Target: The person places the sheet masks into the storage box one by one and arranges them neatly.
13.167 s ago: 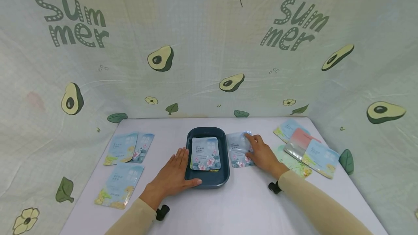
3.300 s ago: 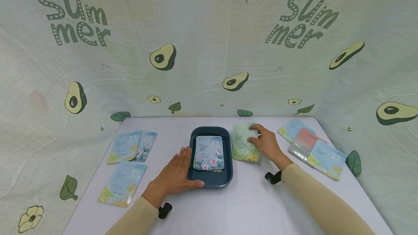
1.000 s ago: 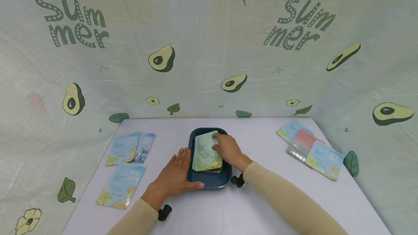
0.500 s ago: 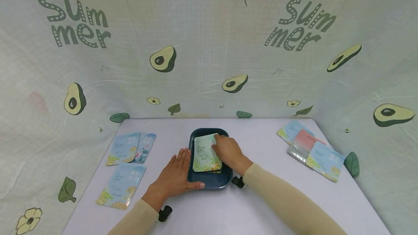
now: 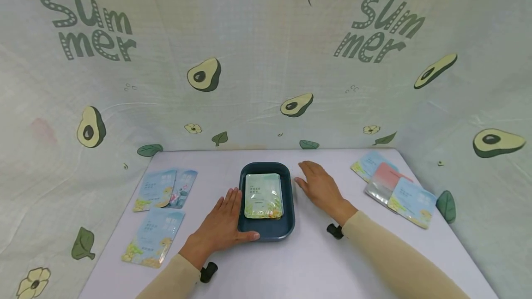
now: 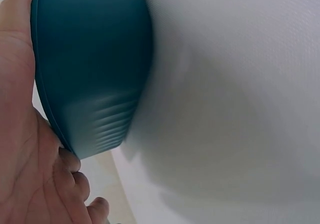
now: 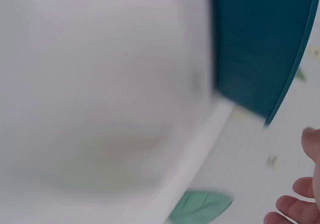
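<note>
A dark blue tray (image 5: 270,231) stands in the middle of the table in the head view. Inside it lies a pale green sachet (image 5: 262,195) with a flowered lower edge, on top of other sachets that it mostly hides. My left hand (image 5: 222,219) rests against the tray's left side, fingers straight and thumb stretched along the near left corner. In the left wrist view that hand (image 6: 25,134) lies along the rim of the tray (image 6: 95,59). My right hand (image 5: 322,190) is just right of the tray, holding nothing, fingers loosely bent. The right wrist view shows its fingertips apart from the tray (image 7: 260,44).
On the left of the table lie blue sachets, one (image 5: 153,236) nearer and two overlapping (image 5: 155,189) behind it. At the right edge overlap a blue sachet (image 5: 411,202), a pink-and-silver one (image 5: 384,181) and another blue one (image 5: 371,163). A printed cloth (image 5: 249,22) hangs behind the table.
My right hand has let go of the green sachet and moved right, out of the tray. The sachet now lies straighter on the pile. My left hand stays at the tray's left side.
</note>
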Tool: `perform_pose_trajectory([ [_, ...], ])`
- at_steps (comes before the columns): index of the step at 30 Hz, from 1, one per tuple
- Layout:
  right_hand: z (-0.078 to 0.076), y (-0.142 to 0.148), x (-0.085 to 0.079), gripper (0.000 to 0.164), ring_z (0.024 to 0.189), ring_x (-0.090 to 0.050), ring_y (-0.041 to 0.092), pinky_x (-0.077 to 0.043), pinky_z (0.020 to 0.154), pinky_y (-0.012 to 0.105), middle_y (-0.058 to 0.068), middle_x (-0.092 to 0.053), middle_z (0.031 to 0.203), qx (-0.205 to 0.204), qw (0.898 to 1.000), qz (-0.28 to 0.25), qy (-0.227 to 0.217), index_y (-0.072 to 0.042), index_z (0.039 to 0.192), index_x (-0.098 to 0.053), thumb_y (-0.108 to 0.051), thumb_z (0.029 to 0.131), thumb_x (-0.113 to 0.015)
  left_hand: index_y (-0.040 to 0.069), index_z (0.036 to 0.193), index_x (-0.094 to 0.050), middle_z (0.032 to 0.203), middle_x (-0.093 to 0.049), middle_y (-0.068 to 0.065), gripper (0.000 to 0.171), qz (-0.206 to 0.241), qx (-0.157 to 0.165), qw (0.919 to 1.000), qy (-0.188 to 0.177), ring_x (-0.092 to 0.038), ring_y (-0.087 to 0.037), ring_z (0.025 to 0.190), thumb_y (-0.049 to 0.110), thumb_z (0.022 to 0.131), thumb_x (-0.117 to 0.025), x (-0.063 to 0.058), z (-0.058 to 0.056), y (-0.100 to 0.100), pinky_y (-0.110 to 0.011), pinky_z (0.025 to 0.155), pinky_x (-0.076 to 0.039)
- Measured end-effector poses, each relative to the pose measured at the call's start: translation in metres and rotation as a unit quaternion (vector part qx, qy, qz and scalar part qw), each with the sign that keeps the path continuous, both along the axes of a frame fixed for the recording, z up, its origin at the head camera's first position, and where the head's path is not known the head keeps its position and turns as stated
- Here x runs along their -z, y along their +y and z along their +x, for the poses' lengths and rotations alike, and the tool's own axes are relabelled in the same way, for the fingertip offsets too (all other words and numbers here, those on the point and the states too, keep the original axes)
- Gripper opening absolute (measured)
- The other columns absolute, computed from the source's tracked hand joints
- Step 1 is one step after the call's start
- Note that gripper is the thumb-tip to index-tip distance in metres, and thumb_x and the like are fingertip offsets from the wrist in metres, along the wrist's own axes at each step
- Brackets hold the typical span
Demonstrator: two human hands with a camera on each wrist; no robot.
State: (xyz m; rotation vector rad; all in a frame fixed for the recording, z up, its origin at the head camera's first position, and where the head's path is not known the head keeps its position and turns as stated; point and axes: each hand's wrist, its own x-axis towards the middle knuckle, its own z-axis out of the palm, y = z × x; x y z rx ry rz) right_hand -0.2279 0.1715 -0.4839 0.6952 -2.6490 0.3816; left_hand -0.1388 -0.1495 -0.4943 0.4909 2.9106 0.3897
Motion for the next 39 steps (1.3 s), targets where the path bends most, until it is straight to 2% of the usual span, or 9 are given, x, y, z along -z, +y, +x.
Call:
perform_pose_trajectory([
  [5, 0.003, 0.067, 0.009, 0.074, 0.151, -0.036, 0.052, -0.031, 0.124, 0.063, 0.035, -0.041, 0.160, 0.066, 0.995, 0.032, -0.066, 0.013, 0.154, -0.040, -0.035, 0.105, -0.067, -0.002, 0.168, -0.013, 0.176, -0.013, -0.021, 0.132, 0.009, -0.002, 0.9999, -0.007, -0.010, -0.036, 0.165, 0.084, 0.083, -0.066, -0.001, 0.000, 0.000, -0.055, 0.132, -0.019],
  [8, 0.010, 0.110, 0.015, 0.078, 0.150, -0.030, 0.058, -0.027, 0.121, 0.071, 0.041, -0.034, 0.160, 0.104, 0.989, 0.043, -0.096, 0.017, 0.155, -0.033, -0.034, 0.105, -0.066, -0.002, 0.168, -0.013, 0.176, -0.013, -0.020, 0.132, 0.008, -0.004, 0.9999, -0.010, -0.010, -0.035, 0.165, 0.084, 0.083, -0.066, 0.000, -0.001, 0.000, -0.055, 0.132, -0.019],
  [12, 0.022, 0.160, 0.022, 0.083, 0.147, -0.029, 0.062, -0.025, 0.117, 0.078, 0.045, -0.031, 0.157, 0.151, 0.980, 0.046, -0.122, 0.021, 0.153, -0.031, -0.038, 0.106, -0.065, -0.001, 0.168, -0.012, 0.176, -0.013, -0.020, 0.133, 0.005, -0.005, 0.9999, -0.011, -0.010, -0.035, 0.165, 0.086, 0.082, -0.064, 0.002, -0.001, 0.000, -0.055, 0.132, -0.018],
  [16, 0.037, 0.199, 0.030, 0.090, 0.146, -0.024, 0.065, -0.019, 0.115, 0.083, 0.049, -0.026, 0.156, 0.197, 0.967, 0.041, -0.159, 0.023, 0.153, -0.025, -0.047, 0.107, -0.059, -0.001, 0.168, -0.012, 0.176, -0.013, -0.020, 0.133, 0.005, -0.004, 0.9999, -0.009, -0.010, -0.035, 0.165, 0.087, 0.082, -0.063, 0.005, -0.001, 0.000, -0.054, 0.132, -0.018],
  [20, 0.049, 0.223, 0.036, 0.103, 0.143, -0.020, 0.069, -0.015, 0.111, 0.087, 0.052, -0.023, 0.153, 0.235, 0.949, 0.045, -0.207, 0.026, 0.151, -0.021, -0.062, 0.106, -0.051, -0.001, 0.168, -0.011, 0.176, -0.013, -0.020, 0.134, 0.010, -0.001, 0.9999, -0.008, -0.010, -0.035, 0.165, 0.088, 0.082, -0.061, 0.006, -0.001, -0.001, -0.055, 0.132, -0.019],
  [23, 0.053, 0.229, 0.041, 0.112, 0.140, -0.019, 0.071, -0.013, 0.108, 0.089, 0.054, -0.023, 0.150, 0.243, 0.936, 0.049, -0.249, 0.028, 0.148, -0.022, -0.072, 0.103, -0.043, -0.001, 0.168, -0.011, 0.176, -0.013, -0.020, 0.134, 0.016, 0.002, 0.9998, -0.009, -0.010, -0.036, 0.165, 0.088, 0.082, -0.061, 0.005, -0.001, -0.001, -0.055, 0.131, -0.020],
  [27, 0.046, 0.219, 0.046, 0.114, 0.142, -0.018, 0.071, -0.010, 0.108, 0.090, 0.053, -0.023, 0.152, 0.222, 0.934, 0.044, -0.278, 0.028, 0.148, -0.022, -0.075, 0.103, -0.037, -0.001, 0.168, -0.011, 0.176, -0.013, -0.020, 0.132, 0.024, 0.000, 0.9996, -0.012, -0.010, -0.036, 0.165, 0.084, 0.083, -0.065, 0.005, -0.001, -0.003, -0.056, 0.131, -0.020],
  [31, 0.036, 0.195, 0.047, 0.110, 0.145, -0.018, 0.069, -0.010, 0.112, 0.088, 0.049, -0.023, 0.157, 0.198, 0.941, 0.047, -0.270, 0.022, 0.153, -0.025, -0.074, 0.103, -0.041, -0.001, 0.168, -0.010, 0.176, -0.012, -0.020, 0.131, 0.021, -0.002, 0.9997, -0.012, -0.009, -0.035, 0.165, 0.083, 0.084, -0.065, 0.005, -0.002, -0.003, -0.055, 0.132, -0.019],
  [39, 0.018, 0.138, 0.047, 0.084, 0.151, -0.021, 0.064, -0.014, 0.117, 0.083, 0.039, -0.029, 0.164, 0.115, 0.963, 0.075, -0.232, 0.003, 0.160, -0.038, -0.060, 0.106, -0.051, -0.001, 0.168, -0.011, 0.176, -0.013, -0.020, 0.132, 0.020, -0.001, 0.9997, -0.010, -0.010, -0.035, 0.165, 0.086, 0.083, -0.063, 0.006, -0.002, -0.001, -0.054, 0.132, -0.019],
])
